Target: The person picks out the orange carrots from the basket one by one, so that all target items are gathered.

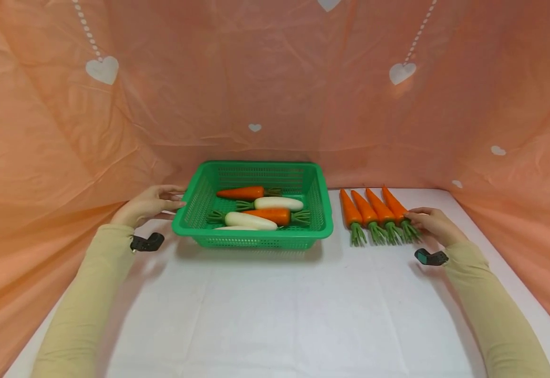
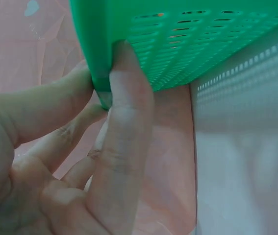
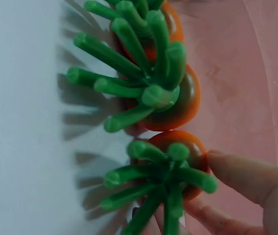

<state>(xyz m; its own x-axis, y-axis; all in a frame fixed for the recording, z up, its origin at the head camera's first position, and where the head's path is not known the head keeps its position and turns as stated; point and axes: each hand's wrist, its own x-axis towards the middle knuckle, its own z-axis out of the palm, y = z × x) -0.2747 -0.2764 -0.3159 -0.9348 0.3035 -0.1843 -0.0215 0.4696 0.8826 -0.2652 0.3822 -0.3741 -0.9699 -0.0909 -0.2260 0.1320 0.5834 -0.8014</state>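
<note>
A green perforated plastic basket (image 1: 256, 243) holds two orange carrots (image 1: 241, 192) and several white radishes (image 1: 281, 203). At its left side my left hand (image 1: 149, 205) grips the basket's edge, with a finger (image 2: 126, 103) under the rim and the thumb on the other side. To the right of the basket several carrots lie side by side, green stems towards me. My right hand (image 1: 435, 224) holds the rightmost carrot (image 1: 394, 203) near its stem end. In the right wrist view, the thumb and fingers sit against that carrot's orange top, beside its green stems (image 3: 163, 181).
A white cloth (image 1: 279, 310) covers the table. Behind and at both sides hangs a pink-orange curtain (image 1: 279, 79) with white hearts, close to the basket's back. Another carrot (image 3: 188, 103) lies right against the held one.
</note>
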